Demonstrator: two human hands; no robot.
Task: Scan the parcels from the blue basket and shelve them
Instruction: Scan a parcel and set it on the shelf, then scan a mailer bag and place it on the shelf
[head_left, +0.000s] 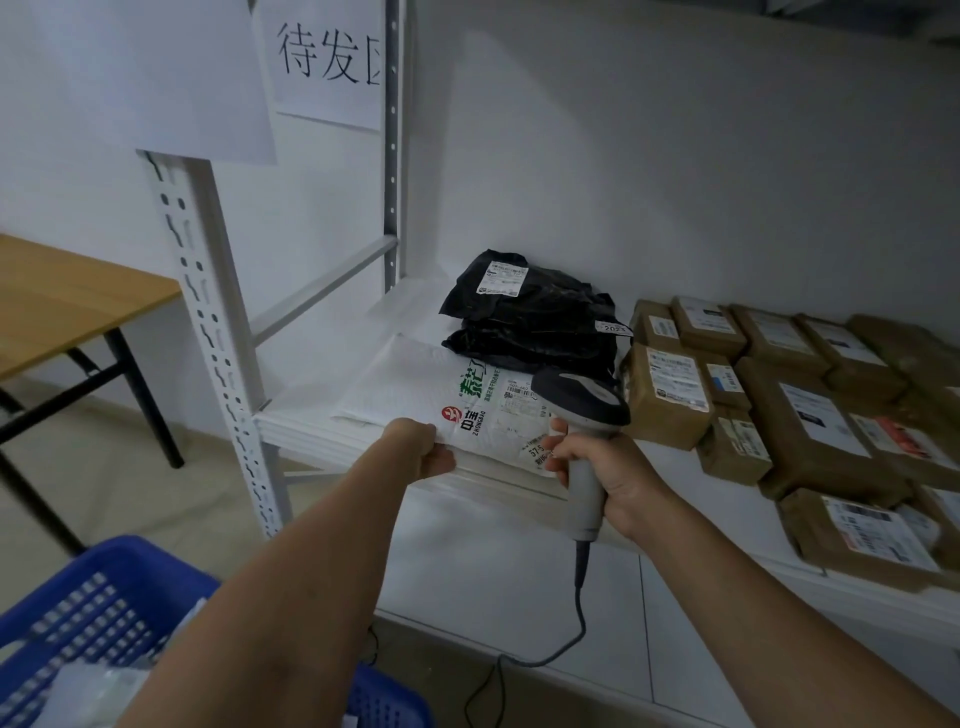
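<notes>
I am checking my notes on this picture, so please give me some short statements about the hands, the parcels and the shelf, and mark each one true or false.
1. The right hand holds a barcode scanner. True.
2. The left hand is in the blue basket. False: it grips the edge of the white mailer on the shelf.
3. The black bags lie behind the white mailer. True.
4. The brown boxes are left of the black bags. False: they are to the right.
5. The scanner is cordless. False: a cable hangs from its handle.
</notes>
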